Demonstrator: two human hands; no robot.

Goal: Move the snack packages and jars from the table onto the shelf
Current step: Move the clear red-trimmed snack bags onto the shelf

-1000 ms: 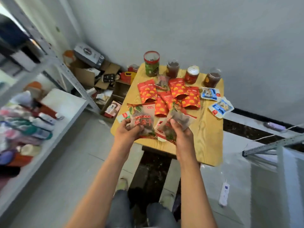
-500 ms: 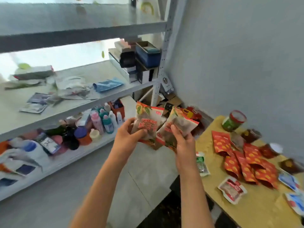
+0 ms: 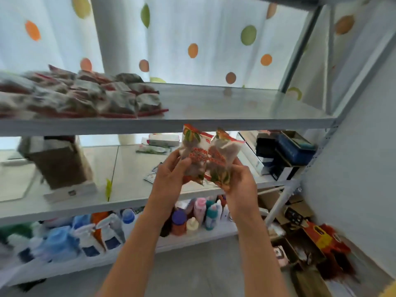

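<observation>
My left hand point(image 3: 171, 174) grips a clear snack package with red print point(image 3: 194, 151), held upright. Beside it, my right hand point(image 3: 241, 179) grips a second snack package of the same kind point(image 3: 222, 156), and the two packs touch. Both are raised in front of the grey metal shelf unit, just below the front edge of its upper shelf point(image 3: 235, 122). A pile of similar snack packages point(image 3: 85, 97) lies on the left half of that upper shelf. The table and the jars are out of view.
The right half of the upper shelf is bare. The middle shelf point(image 3: 128, 168) holds a brown box point(image 3: 57, 161), small packs and dark boxes point(image 3: 287, 153) at right. Bottles point(image 3: 96, 234) crowd the lowest shelf. Cardboard boxes point(image 3: 304, 243) sit on the floor at right.
I have turned from the table to face the shelf. Both hands have lifted the two packages higher, up to the front edge of the upper shelf.
</observation>
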